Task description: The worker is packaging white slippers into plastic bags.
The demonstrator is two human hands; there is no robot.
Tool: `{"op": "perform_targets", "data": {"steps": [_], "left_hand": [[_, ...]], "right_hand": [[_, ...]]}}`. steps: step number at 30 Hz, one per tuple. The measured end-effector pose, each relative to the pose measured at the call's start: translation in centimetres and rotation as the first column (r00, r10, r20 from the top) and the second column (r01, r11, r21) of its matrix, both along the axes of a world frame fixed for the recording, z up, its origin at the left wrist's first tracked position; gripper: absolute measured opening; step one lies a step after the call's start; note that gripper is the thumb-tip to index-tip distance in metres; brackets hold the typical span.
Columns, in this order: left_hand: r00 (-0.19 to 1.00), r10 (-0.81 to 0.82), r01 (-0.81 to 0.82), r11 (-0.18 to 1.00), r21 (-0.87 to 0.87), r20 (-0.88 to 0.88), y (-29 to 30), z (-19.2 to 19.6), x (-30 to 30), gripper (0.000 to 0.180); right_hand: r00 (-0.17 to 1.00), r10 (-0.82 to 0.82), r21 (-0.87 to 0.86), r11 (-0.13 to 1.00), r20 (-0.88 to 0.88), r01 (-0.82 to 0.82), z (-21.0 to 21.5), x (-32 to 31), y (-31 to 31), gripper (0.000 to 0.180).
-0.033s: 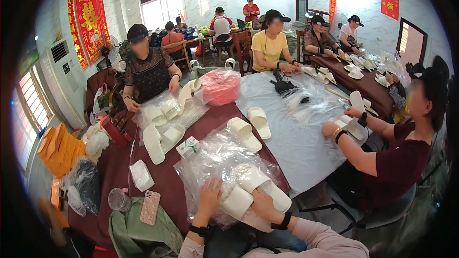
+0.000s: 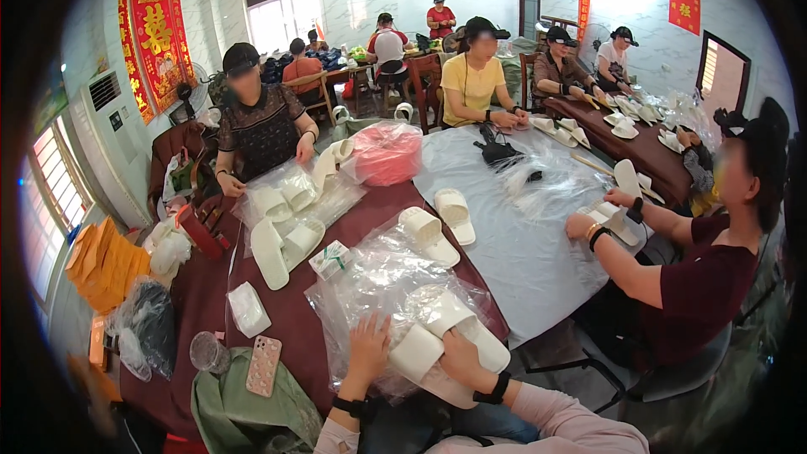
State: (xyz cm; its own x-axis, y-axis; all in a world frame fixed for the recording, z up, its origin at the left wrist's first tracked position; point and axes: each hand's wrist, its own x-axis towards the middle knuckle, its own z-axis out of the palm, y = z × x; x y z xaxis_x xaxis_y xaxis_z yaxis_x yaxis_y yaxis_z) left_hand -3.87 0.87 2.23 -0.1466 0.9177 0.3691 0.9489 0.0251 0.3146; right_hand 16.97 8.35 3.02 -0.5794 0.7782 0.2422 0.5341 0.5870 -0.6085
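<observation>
- Worn on the head, looking down and forward over a long table (image 2: pixel 294 319) from its near end.
- Closest at the lower edge: left hand (image 2: pixel 367 351) and right hand (image 2: pixel 458 359) with forearms coming up from the bottom, right under the lens.
- Facing along the table toward the far wall, with a window (image 2: pixel 282 17) and a doorway (image 2: pixel 530 10) at the back.
- Wide fisheye: dark round rim at every corner, straight edges bowed near the border.
- Seated people on both sides at middle range; another group much farther off by the window.
- Only one view, so no overlap with a second.
</observation>
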Motion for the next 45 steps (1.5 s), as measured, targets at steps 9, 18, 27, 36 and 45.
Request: {"op": "perform_targets", "data": {"steps": [9,18,27,36,45], "left_hand": [[0.997,0.062,-0.062,0.998,0.001,0.056,0.7,-0.3,0.9,0.050],[0.991,0.104,-0.101,0.994,-0.034,0.088,0.6,-0.2,2.0,0.047],[0.893,0.385,-0.394,0.919,-0.011,0.232,-0.6,-3.8,2.3,0.056],[0.868,0.349,-0.383,0.923,0.030,0.353,-0.6,-3.7,3.4,0.051],[0.865,0.382,-0.424,0.903,0.068,0.326,-1.1,-3.5,3.7,0.051]], "right_hand": [[0.993,-0.117,-0.016,0.993,0.016,0.117,-0.1,-4.1,1.4,0.027],[0.987,-0.067,0.265,0.964,0.144,0.027,-4.1,-8.3,5.0,0.032],[0.978,-0.086,-0.068,0.995,-0.190,0.074,-6.2,-9.1,6.3,0.035],[0.914,-0.148,-0.379,0.925,-0.377,-0.007,-4.8,-8.9,5.5,0.049],[0.745,0.664,0.011,0.746,0.071,-0.666,-2.9,-0.9,4.5,0.075]]}}
